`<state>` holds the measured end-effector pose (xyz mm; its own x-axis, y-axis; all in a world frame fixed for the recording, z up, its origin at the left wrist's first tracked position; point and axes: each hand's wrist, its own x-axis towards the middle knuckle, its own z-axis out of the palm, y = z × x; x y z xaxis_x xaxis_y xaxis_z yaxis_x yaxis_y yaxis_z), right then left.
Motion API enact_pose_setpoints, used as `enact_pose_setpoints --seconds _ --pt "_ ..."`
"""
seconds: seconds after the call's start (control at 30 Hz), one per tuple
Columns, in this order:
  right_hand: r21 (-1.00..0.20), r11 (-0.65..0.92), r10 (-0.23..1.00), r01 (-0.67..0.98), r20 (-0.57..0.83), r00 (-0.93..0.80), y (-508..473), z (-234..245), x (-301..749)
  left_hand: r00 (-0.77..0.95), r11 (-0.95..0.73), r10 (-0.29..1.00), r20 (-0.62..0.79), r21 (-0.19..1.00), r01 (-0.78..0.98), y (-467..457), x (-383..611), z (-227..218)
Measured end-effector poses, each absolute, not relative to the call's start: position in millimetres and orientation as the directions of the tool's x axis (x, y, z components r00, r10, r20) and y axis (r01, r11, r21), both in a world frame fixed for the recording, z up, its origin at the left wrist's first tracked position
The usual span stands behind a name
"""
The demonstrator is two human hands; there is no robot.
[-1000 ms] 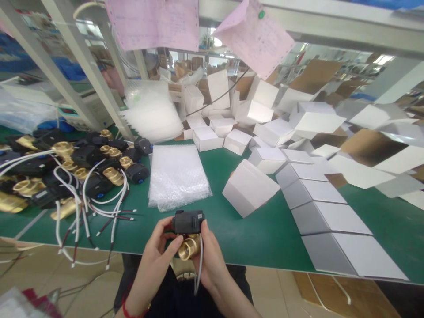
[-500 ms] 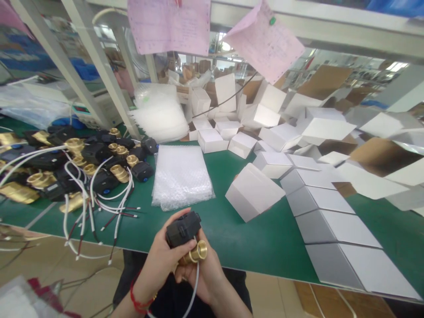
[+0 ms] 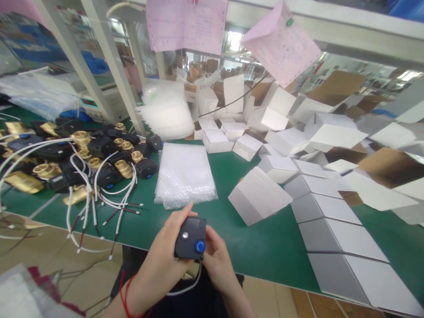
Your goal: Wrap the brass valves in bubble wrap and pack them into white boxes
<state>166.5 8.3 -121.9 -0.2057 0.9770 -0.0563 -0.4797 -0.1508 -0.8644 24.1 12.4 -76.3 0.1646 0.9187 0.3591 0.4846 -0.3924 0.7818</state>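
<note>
A motorized valve [image 3: 190, 236] is held over the front edge of the green table, its black housing facing up with a blue knob at one corner. My left hand [image 3: 167, 251] is wrapped round the housing from the left. On the right side, my right hand [image 3: 217, 256] has its fingers curled against the valve; its exact hold is partly hidden. Below the housing a bit of the brass body [image 3: 190, 270] shows, mostly covered by my left hand. From there a white cable [image 3: 183, 291] loops down to the left.
Many similar valves with white cables [image 3: 88, 176] crowd the table's left. Bubble-wrap bags [image 3: 185, 174] lie ahead of my hands. A tilted white box [image 3: 260, 196] stands right of them, beside a row of white boxes [image 3: 344, 238]. More open cartons [image 3: 391, 170] pile up behind.
The valve has been turned: its blue-knobbed face now points up and the brass port is turned out of sight. My right hand has shifted from underneath to its right side.
</note>
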Motion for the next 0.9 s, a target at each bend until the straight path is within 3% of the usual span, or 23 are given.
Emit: enact_pose_setpoints --seconds 0.13,0.43,0.57,0.67,0.8,0.9 --pt "-0.883 -0.117 0.982 -0.454 -0.036 -0.184 10.2 -125.9 168.0 0.277 -0.484 0.875 0.397 0.722 0.494 6.5 22.3 -78.2" --pt "-0.905 -0.082 0.979 -0.417 0.006 -0.206 9.3 -123.6 170.7 0.328 -0.564 0.826 0.458 0.664 0.492 2.6 22.5 -77.8" --pt "-0.898 -0.089 0.981 -0.431 -0.003 -0.196 8.7 -124.5 169.9 0.319 -0.544 0.839 0.441 0.694 0.471 3.0 23.5 -75.8" --pt "-0.858 -0.16 0.973 -0.488 -0.052 -0.227 4.8 -127.3 166.0 0.173 -0.339 0.941 0.292 0.821 0.46 8.2 23.4 -72.1" --pt "-0.822 -0.317 0.944 -0.473 -0.223 -0.245 -2.3 -122.5 161.7 0.026 0.105 0.993 -0.116 0.958 0.267 22.8 17.1 -70.6" --pt "-0.85 -0.364 0.93 -0.381 -0.316 -0.185 -3.9 -109.9 163.9 0.039 0.205 0.977 -0.211 0.97 0.128 30.5 10.8 -74.4"
